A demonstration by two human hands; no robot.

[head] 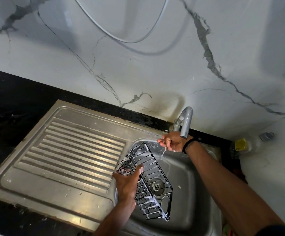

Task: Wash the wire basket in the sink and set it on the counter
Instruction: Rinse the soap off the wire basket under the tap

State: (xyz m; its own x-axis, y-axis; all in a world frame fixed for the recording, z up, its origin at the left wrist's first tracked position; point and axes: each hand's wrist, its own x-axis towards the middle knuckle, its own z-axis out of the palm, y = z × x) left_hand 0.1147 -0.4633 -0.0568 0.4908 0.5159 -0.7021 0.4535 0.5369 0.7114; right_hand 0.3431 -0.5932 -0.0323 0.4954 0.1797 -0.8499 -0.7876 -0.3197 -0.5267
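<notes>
White marble-look wall panels (155,68) with grey veins rise behind the work area, and a pale cable (121,40) loops across them near the top. Below runs a black speckled counter (11,103), into which a stainless steel sink unit is set. Its ribbed drainboard (73,150) takes up the left half, dotted with drops and small flecks of foam, while the sink (194,193) lies to the right with a round drain (157,186) showing at its bottom. A curved metal tap (186,123) stands at the back edge of the basin, a thin stream of water falling from its spout. Against the wall on the far right sits a clear bottle with a yellow label (241,144), beside a small metal wall fitting (266,136).

The black wire basket (148,181) hangs tilted over the basin, near its left side, with white suds clinging to its lower wires. The left hand (128,181) grips it along one long side, fingers curled through the wires and thumb on top. The right hand (174,142) is up under the spout in the running water, fingers loosely bent, holding nothing; a dark band circles that wrist (188,144).
</notes>
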